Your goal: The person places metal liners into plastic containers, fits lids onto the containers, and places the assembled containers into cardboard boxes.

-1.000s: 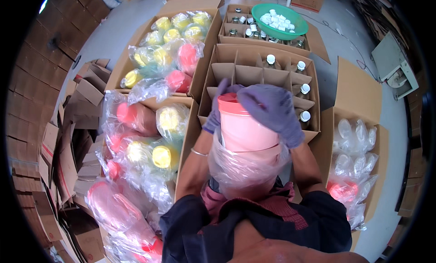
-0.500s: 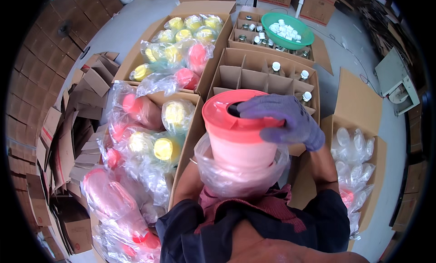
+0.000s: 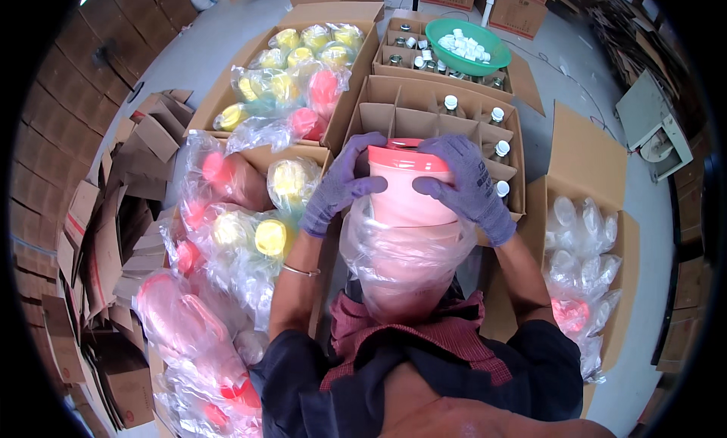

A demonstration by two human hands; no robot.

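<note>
In front of my chest a pink plastic container (image 3: 409, 188) leans away from me, its top end pointing toward the boxes. Its darker pink rim (image 3: 407, 160) lies between my gloved hands. My left hand (image 3: 344, 182) grips it from the left, thumb on the near wall. My right hand (image 3: 471, 182) holds the right side, fingers curled over the rim and thumb on the near wall. A clear plastic bag (image 3: 401, 250) is bunched around the lower part. The container's far side is hidden.
Cartons of bagged pink and yellow containers (image 3: 276, 237) stand left. Ahead, a divided carton (image 3: 415, 124) holds white-capped glass bottles; behind it sits a green bowl (image 3: 485, 62) of white caps. A carton with clear bagged items (image 3: 583, 154) is right; flattened cardboard (image 3: 98, 241) lies far left.
My left hand has come up into view and taken hold of the container. My right hand has shifted from the lid's top to its side. The container now tips away from me.
</note>
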